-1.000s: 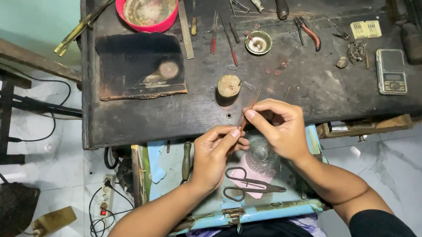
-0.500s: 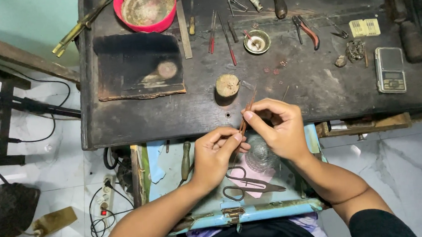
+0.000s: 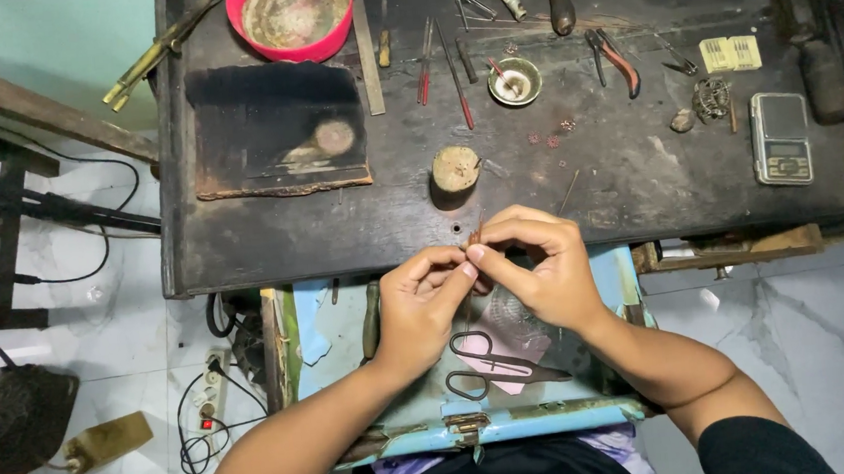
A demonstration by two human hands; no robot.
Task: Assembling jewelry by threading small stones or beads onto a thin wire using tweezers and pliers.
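Note:
My left hand and my right hand meet fingertip to fingertip just below the front edge of the dark workbench. Between the pinched fingers sits a thin copper-coloured piece that sticks up a little; its lower part is hidden by the fingers. Both hands grip it. Under the hands an open blue drawer holds black-handled scissors on pink paper. A small round wooden block stands on the bench just above the hands.
On the bench lie a red bowl, a charred dark slab, a small metal cup, red-handled pliers, files and picks, a pocket scale. Cables and a power strip lie on the white floor at left.
Both hands have drawn slightly closer together and a bit lower, still pinching the small copper piece. Nothing on the bench has moved.

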